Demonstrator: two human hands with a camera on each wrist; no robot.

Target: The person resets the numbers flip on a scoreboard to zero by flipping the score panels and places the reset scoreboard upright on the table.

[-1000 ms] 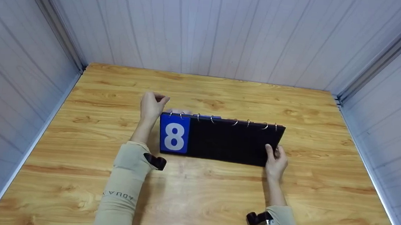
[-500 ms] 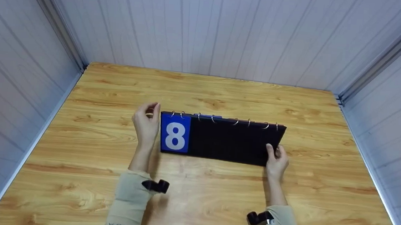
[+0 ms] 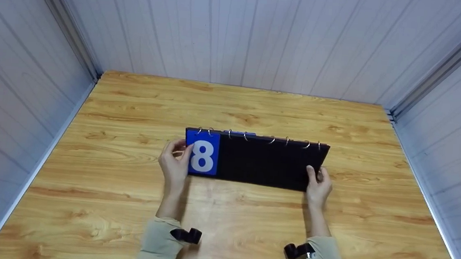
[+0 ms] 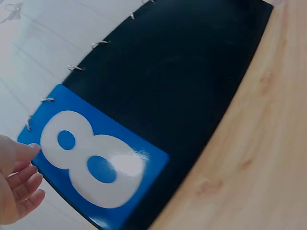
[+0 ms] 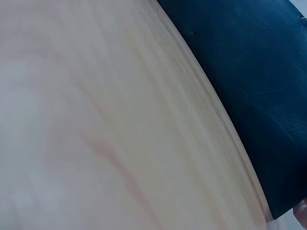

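A black flip scoreboard [image 3: 261,160] with metal rings along its top stands on the wooden table [image 3: 232,105]. At its left end a blue card shows a white 8 [image 3: 202,157] [image 4: 91,160]. My left hand [image 3: 175,164] holds the board's left edge, with the thumb on the blue card; the left wrist view catches its fingers [image 4: 19,177] at that edge. My right hand [image 3: 318,186] grips the board's lower right corner. The right wrist view has the black board [image 5: 259,81] above the table surface [image 5: 96,120].
White panelled walls [image 3: 238,31] close in the table at the back and on both sides. Bare wood lies in front of the board, between my two beige sleeves [image 3: 159,247].
My left hand came down from the board's top left corner and took hold of its left edge beside the 8 card. The right hand and the board stayed put.
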